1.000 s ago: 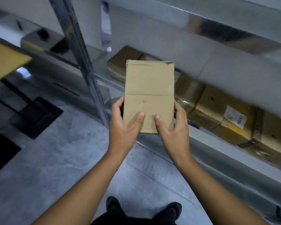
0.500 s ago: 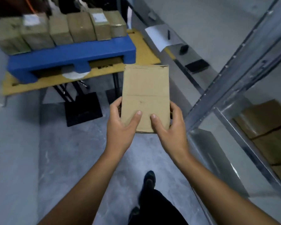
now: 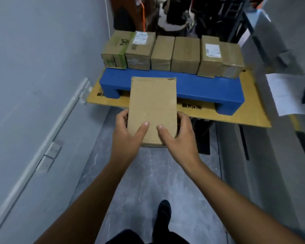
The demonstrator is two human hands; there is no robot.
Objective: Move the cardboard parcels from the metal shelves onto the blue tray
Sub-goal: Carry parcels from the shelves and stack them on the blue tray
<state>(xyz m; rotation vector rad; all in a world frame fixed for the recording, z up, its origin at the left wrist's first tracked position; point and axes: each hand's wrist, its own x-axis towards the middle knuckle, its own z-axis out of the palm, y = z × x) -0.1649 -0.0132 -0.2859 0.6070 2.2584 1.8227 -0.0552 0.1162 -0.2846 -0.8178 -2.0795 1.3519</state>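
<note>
Left hand [image 3: 128, 134] and right hand [image 3: 179, 136] gripped the parcel [image 3: 152, 106], fingers [image 3: 122, 115] curled; shelves left behind, blue tray [image 3: 201, 87] directly ahead, placement pending.

One view only, worn on the head. Looks forward and steeply down along a narrow aisle, facing the near long edge of the blue tray [image 3: 201, 85] almost square-on. Sits close over the left hand [image 3: 127, 138] and right hand [image 3: 180, 138], mid-frame, the parcel [image 3: 152, 106] overlapping that near edge. Takes in floor [image 3: 148, 173] and a shoe [image 3: 164, 213] at the bottom. Bends lines at the borders. Shows little past the tray's far edge: dim, perhaps clutter.
</note>
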